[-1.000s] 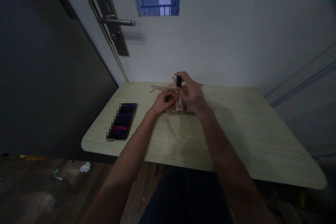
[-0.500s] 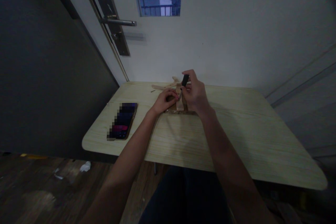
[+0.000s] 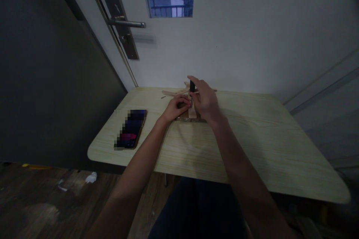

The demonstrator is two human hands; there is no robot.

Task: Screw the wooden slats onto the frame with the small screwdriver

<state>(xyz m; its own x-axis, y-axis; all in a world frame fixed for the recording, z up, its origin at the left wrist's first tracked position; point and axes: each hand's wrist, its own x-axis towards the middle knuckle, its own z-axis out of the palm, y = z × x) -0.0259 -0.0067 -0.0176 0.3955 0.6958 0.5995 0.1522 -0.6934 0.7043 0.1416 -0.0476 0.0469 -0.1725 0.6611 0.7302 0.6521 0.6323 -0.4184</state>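
Observation:
My right hand (image 3: 206, 101) grips a screwdriver (image 3: 192, 86) by its black handle, which stands nearly upright. The metal shaft points down at a light wooden piece (image 3: 192, 113). That piece lies across a brown board (image 3: 183, 119) with a shiny, wrapped-looking front edge. My left hand (image 3: 176, 107) rests at the board's left side, thumb and forefinger pinched together beside the screwdriver's tip. Whatever they pinch is too small to make out. Behind the hands lie more pale wooden pieces (image 3: 171, 93), partly hidden. A small dark screw or nail (image 3: 163, 97) lies to their left.
A phone (image 3: 131, 129), partly pixelated, lies on the left of the wood-grain table (image 3: 266, 145). A white door (image 3: 238, 37) with a metal handle (image 3: 129, 24) and a small window stands behind the table. Crumpled white paper (image 3: 91, 177) is on the floor at left.
My right hand has shifted slightly left, and the screwdriver has gone from leaning right to nearly upright. My left hand has stayed in place.

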